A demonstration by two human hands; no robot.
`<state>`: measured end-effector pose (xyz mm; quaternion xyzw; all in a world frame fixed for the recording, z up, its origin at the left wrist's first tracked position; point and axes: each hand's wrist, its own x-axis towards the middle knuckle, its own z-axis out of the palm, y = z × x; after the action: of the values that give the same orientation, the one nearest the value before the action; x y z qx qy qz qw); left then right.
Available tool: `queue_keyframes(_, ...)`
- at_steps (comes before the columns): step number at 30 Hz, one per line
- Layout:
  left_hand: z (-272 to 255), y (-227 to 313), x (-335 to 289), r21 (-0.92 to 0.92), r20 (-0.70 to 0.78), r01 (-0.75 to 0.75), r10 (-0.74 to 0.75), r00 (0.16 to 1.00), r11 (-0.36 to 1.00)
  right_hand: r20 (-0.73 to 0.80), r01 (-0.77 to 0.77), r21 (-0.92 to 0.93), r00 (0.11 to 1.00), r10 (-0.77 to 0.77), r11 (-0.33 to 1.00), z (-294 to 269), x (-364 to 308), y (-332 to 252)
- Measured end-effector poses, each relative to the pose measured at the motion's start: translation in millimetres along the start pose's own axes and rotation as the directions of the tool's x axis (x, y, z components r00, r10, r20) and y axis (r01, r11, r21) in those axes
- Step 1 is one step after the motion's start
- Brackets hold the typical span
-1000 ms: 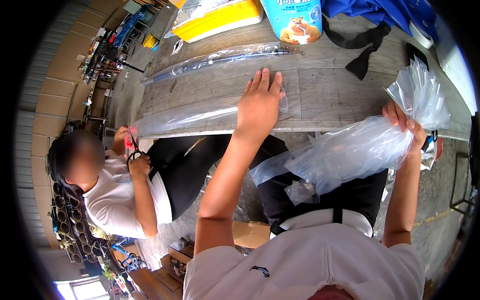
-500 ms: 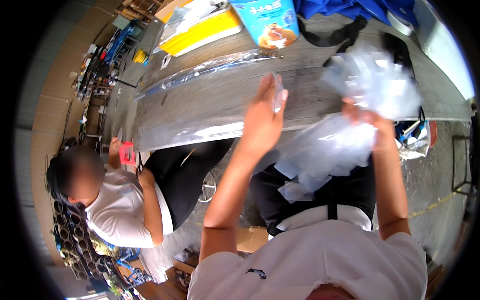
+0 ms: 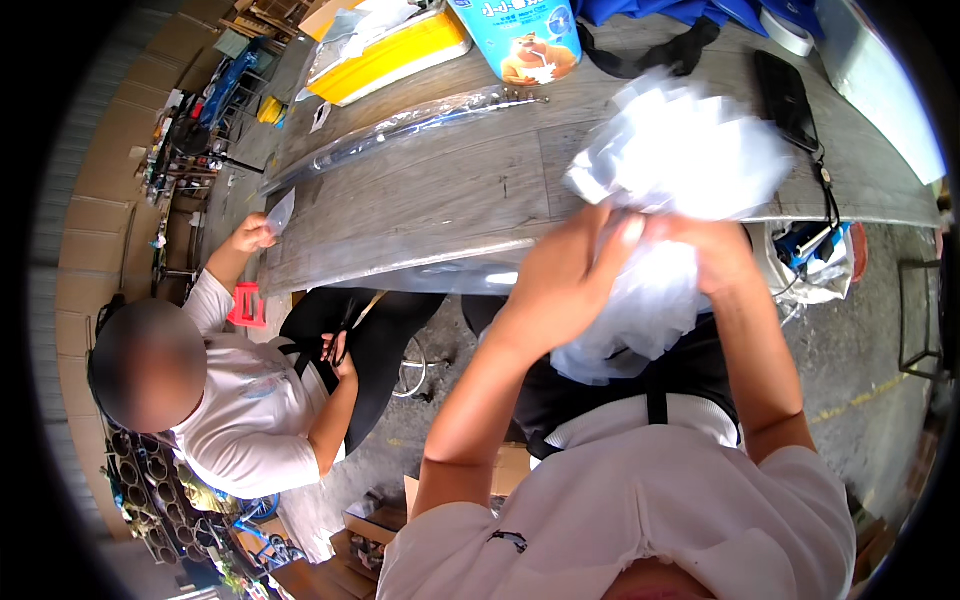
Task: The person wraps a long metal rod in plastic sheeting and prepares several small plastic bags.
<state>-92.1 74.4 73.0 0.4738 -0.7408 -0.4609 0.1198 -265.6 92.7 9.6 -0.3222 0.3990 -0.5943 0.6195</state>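
A thick bunch of clear plastic sheets or small bags (image 3: pixel 690 150), pinched in at its middle, fans out above my hands and hangs down below them. My right hand (image 3: pixel 708 250) is closed around the narrow middle. Against it, my left hand (image 3: pixel 570 275) grips the same bunch from the left side, thumb upward. The fingers of both hands are partly hidden by the plastic. The bunch is over the near edge of the grey wood-grain table (image 3: pixel 440 195), above my lap.
On the table lie a long plastic-wrapped rod (image 3: pixel 390 130), yellow box (image 3: pixel 390 62), blue pouch (image 3: pixel 525 45), black strap (image 3: pixel 650 50) and phone (image 3: pixel 785 100). At left a seated person (image 3: pixel 250 400) holds scissors (image 3: pixel 343 330) and a clear plastic piece (image 3: pixel 281 213). A white bag (image 3: pixel 815 265) hangs at right.
My left hand has moved right and down onto the bunch; the small clear piece it held is no longer distinct. The bunch has shifted left. The other person's hand has lifted a clear piece.
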Motion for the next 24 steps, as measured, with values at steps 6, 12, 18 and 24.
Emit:
queue_keyframes(6, 57.2, -125.9, -101.7, -0.063, 0.065, 0.164, -0.16, 0.985, 0.984, 0.004, 0.27, 0.097, 0.962, -0.272, 0.958, -81.2, 22.7, -31.3)
queue_keyframes(12, -29.8, -175.8, -154.2, 0.29, -0.321, 0.642, -0.56, 0.764, 0.71, 0.178, 0.265, 0.37, 0.921, -0.348, 0.891, -100.4, 22.6, -16.7)
queue_keyframes(18, -156.7, -178.9, -105.0, 0.618, -0.786, 0.512, 0.467, 0.405, 0.596, 0.231, 0.229, 0.269, 0.928, -0.293, 0.936, -98.1, 25.0, -18.1)
queue_keyframes(24, -204.8, -213.8, -41.6, 0.839, -0.536, 0.313, 0.58, 0.614, 0.445, 0.295, 0.211, 0.2, 0.918, -0.264, 0.957, -92.5, 26.6, -19.3)
